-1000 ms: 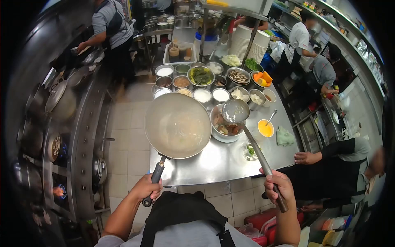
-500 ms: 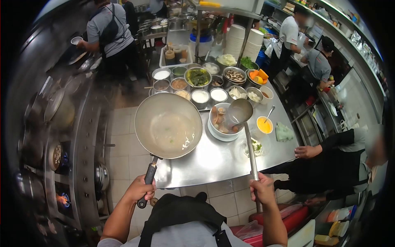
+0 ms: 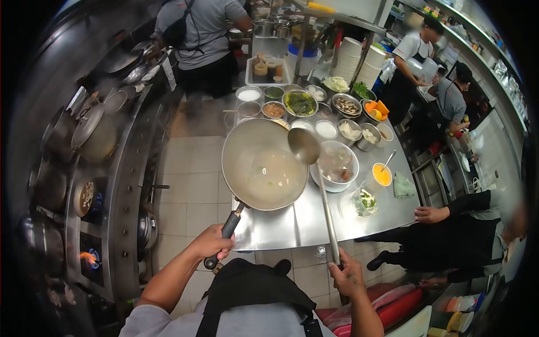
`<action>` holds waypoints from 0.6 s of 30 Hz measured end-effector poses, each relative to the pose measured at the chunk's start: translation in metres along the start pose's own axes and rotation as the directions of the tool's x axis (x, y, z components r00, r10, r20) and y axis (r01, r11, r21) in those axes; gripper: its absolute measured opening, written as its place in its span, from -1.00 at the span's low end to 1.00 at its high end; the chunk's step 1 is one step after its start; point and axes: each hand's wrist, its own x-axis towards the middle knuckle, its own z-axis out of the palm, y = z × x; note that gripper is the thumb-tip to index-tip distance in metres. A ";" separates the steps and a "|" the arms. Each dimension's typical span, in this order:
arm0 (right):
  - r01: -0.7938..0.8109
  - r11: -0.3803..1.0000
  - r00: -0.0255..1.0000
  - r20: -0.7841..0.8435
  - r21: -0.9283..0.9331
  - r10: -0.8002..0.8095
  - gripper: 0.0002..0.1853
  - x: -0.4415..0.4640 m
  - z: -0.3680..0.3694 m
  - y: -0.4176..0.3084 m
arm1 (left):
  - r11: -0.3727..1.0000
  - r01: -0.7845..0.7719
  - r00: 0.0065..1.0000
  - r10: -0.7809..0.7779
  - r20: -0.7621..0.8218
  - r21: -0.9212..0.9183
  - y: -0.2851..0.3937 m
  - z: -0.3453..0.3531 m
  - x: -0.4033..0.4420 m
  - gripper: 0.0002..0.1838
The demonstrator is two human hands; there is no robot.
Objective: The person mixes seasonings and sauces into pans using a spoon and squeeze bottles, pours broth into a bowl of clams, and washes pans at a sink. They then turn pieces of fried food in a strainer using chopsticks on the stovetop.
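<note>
My left hand (image 3: 214, 245) is closed around the black handle of a wok (image 3: 241, 154), which is tilted over the steel table's left part. A pale, cloudy liquid with small green bits (image 3: 271, 178) lies in it. In my right hand (image 3: 348, 274) is the long metal handle of a ladle (image 3: 304, 147); its bowl hangs at the wok's right rim. Just right of the ladle stands a white bowl (image 3: 356, 173) holding broth and brownish pieces I cannot name exactly. A lighter dish shows under that bowl.
Metal containers of ingredients (image 3: 274, 110) crowd the steel table (image 3: 281, 231). A cup of yellow liquid (image 3: 382, 174) with a spoon and a green cloth (image 3: 403, 185) are at right. A stove with a lit burner (image 3: 90, 258) runs along the left. Co-workers stand nearby, one hand (image 3: 431, 214) at the table's right edge.
The ladle has moved left from above the white bowl to the wok's right rim. The view has shifted, and the co-worker at the back left is nearer the table.
</note>
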 end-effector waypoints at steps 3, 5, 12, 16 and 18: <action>0.124 0.991 0.991 0.052 -0.050 -0.122 -0.57 0.005 0.016 0.009 | 1.000 0.000 1.000 0.000 0.031 0.020 0.001 -0.004 -0.001 -0.85; 0.184 0.981 0.982 0.058 -0.060 -0.181 -0.63 0.000 0.021 0.005 | 1.000 0.007 0.999 -0.007 0.034 0.015 0.000 -0.004 -0.001 -0.85; -0.219 0.943 0.947 0.287 0.252 0.144 -0.69 -0.031 0.018 -0.030 | 0.999 0.014 1.000 -0.015 0.015 0.030 0.001 -0.001 -0.002 -0.87; -0.417 0.695 0.874 0.469 0.585 0.130 -0.60 -0.040 -0.001 -0.050 | 1.000 0.010 0.999 -0.010 0.039 0.010 -0.001 0.003 -0.001 -0.88; -0.489 0.580 0.844 0.522 0.651 0.125 -0.56 -0.044 -0.011 -0.058 | 1.000 0.011 0.999 -0.011 0.033 0.010 -0.001 0.007 -0.001 -0.88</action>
